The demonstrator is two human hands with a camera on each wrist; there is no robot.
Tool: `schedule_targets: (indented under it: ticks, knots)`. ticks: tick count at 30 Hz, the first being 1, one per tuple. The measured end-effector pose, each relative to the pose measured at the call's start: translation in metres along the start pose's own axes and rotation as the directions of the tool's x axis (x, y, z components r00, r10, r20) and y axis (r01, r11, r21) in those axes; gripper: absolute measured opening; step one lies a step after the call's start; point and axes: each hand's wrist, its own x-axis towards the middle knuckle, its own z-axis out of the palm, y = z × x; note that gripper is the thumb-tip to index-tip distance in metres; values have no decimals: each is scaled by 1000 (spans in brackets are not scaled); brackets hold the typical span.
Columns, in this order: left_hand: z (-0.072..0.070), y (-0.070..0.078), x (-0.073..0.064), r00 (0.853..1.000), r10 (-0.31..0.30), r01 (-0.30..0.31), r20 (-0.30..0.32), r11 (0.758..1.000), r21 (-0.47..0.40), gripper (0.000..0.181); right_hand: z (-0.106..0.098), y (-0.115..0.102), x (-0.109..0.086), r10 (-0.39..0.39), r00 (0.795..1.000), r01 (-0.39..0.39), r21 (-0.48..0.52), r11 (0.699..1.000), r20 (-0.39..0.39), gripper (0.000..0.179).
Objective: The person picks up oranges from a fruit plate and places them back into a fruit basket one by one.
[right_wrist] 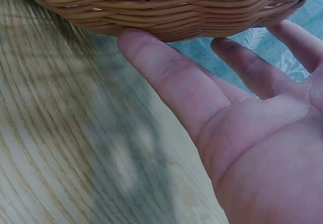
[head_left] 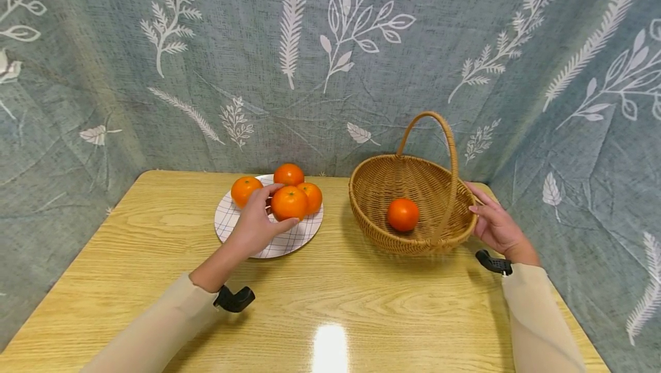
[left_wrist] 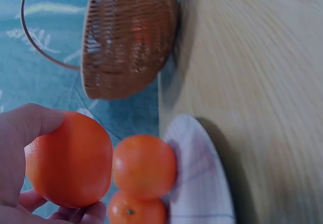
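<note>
My left hand [head_left: 256, 225] grips an orange [head_left: 289, 203] between thumb and fingers. In the left wrist view that orange [left_wrist: 70, 159] is held off the checked plate [head_left: 232, 228], beside the other fruit. Three more oranges rest on the plate: one at the left [head_left: 245, 190], one at the back [head_left: 288, 174] and one at the right [head_left: 312, 197]. A wicker basket [head_left: 374, 229] with a tall handle has one orange [head_left: 403, 214] inside. At the basket's right side is my right hand [head_left: 497, 225]. In the right wrist view its fairly straight thumb [right_wrist: 171, 72] touches the woven wall.
The wooden table [head_left: 289, 310] carries the plate at the left and the basket at the right. A grey-blue cloth [head_left: 248, 86] with white leaf prints hangs behind and at both sides. Black wrist devices [head_left: 234, 298] sit at both sleeve cuffs.
</note>
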Motion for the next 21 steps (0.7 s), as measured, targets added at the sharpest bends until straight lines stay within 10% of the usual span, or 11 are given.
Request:
schedule_targets:
  ticks: [21]
  knots:
    - [20, 52, 36, 991, 73, -60, 116, 992, -111, 77, 2, -3, 1, 30, 999, -30, 17, 999, -9, 62]
